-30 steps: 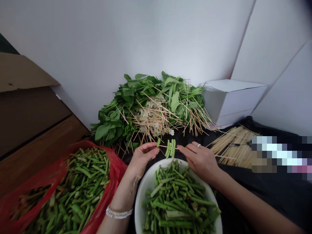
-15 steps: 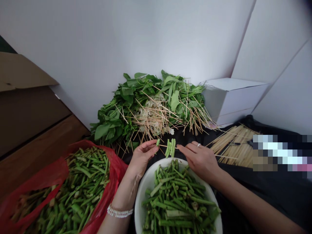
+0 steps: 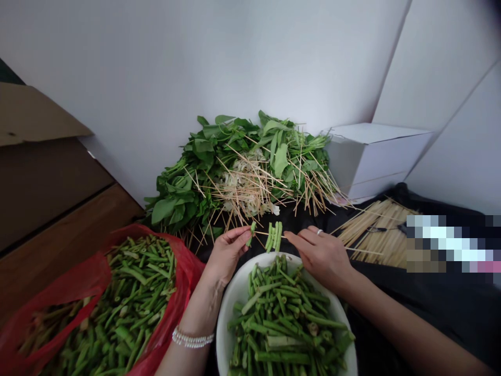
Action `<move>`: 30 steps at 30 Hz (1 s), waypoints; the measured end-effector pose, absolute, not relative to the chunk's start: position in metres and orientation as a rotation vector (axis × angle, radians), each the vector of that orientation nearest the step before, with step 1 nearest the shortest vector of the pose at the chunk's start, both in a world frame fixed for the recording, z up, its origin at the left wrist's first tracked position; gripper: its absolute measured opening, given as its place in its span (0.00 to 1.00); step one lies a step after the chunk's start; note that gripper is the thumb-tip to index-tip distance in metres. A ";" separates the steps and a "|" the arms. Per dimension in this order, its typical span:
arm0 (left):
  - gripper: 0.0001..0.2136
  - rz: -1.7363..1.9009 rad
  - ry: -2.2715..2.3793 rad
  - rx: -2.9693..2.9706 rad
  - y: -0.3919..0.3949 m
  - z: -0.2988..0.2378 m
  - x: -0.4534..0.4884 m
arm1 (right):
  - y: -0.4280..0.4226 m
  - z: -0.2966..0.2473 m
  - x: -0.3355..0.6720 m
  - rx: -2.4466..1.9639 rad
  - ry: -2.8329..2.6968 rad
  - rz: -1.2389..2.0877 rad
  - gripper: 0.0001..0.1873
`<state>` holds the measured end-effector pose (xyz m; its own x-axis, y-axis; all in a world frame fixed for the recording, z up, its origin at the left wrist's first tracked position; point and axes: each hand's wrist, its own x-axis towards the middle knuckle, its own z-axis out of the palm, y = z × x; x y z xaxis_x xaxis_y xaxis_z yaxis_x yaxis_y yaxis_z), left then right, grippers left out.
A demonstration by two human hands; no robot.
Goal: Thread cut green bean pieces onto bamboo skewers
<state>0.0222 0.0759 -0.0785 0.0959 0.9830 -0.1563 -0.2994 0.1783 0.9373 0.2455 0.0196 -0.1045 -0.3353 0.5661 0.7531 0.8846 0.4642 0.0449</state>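
Above a white bowl [image 3: 228, 318] heaped with cut green bean pieces [image 3: 284, 313], my right hand [image 3: 323, 256] pinches a thin wooden skewer [image 3: 261, 233]. Several short bean pieces [image 3: 274, 236] sit side by side on it, crosswise, close to my right fingertips. My left hand [image 3: 230, 252] is closed, thumb and fingers gripping one more green bean piece [image 3: 252, 231] at the skewer's left end. Whether the tip has pierced that piece I cannot tell.
At left, a red plastic bag [image 3: 191, 271] holds more cut beans. Leafy greens [image 3: 176, 183] and filled skewers [image 3: 250, 188] lie along the wall. Bare skewers [image 3: 379, 235] are piled at right near a white box [image 3: 376, 156]. A cardboard box [image 3: 47, 167] stands at far left.
The bean piece in my left hand has tilted slightly and my left fingers have shifted around it. My right hand and the threaded pieces stay nearly where they were.
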 end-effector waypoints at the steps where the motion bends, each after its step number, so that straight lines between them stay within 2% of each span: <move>1: 0.18 1.164 1.005 0.893 0.076 -0.078 0.022 | 0.020 -0.105 0.245 -1.202 -2.035 -0.604 0.15; 11: 0.17 1.118 0.975 0.844 0.072 -0.076 0.025 | 0.019 -0.107 0.243 -1.174 -2.048 -0.571 0.16; 17: 0.14 0.960 0.874 0.893 0.063 -0.071 0.033 | 0.015 -0.104 0.238 -1.105 -2.068 -0.490 0.15; 22: 0.15 0.902 0.997 1.184 0.062 -0.066 0.029 | 0.018 -0.099 0.245 -1.173 -2.004 -0.513 0.16; 27: 0.07 0.728 1.113 1.656 0.061 -0.075 0.023 | 0.027 -0.095 0.259 -1.245 -1.868 -0.494 0.14; 30: 0.05 0.641 1.115 1.919 0.057 -0.081 0.025 | 0.028 -0.095 0.260 -1.239 -1.881 -0.484 0.13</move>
